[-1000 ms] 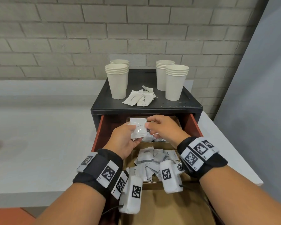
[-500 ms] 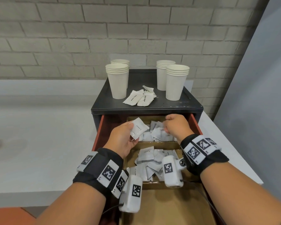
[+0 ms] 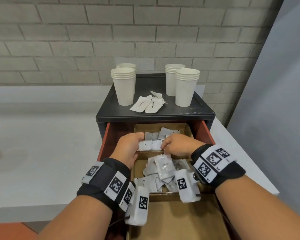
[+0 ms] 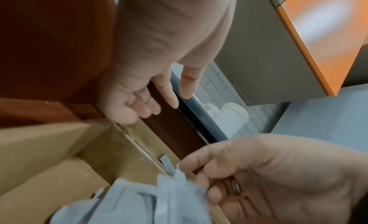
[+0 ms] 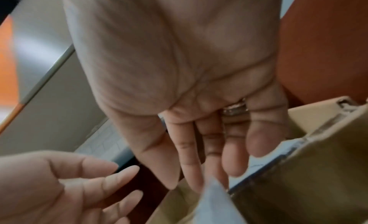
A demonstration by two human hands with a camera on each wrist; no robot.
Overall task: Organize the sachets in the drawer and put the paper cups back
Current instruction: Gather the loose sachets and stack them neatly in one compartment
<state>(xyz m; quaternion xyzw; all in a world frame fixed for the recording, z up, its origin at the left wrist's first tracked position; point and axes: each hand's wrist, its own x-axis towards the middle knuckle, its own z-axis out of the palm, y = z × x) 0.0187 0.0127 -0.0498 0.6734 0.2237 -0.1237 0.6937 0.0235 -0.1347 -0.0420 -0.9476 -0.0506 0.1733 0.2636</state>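
Both hands over open red-sided drawer [image 3: 203,131]: right hand [image 3: 177,145] pinches one clear-white sachet [image 3: 164,166] by its corner, left hand [image 3: 128,146] grip loose, empty; risk: the thin pinch slips, dropping it into the wrong cardboard compartment [image 3: 189,131].

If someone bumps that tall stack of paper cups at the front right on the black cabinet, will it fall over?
Probably, yes. The front right stack of paper cups is tall, with a base narrower than its rim, so it likely tips easily. It is thin paper and looks empty, so it is probably light and would slide or topple on the black cabinet top rather than break.
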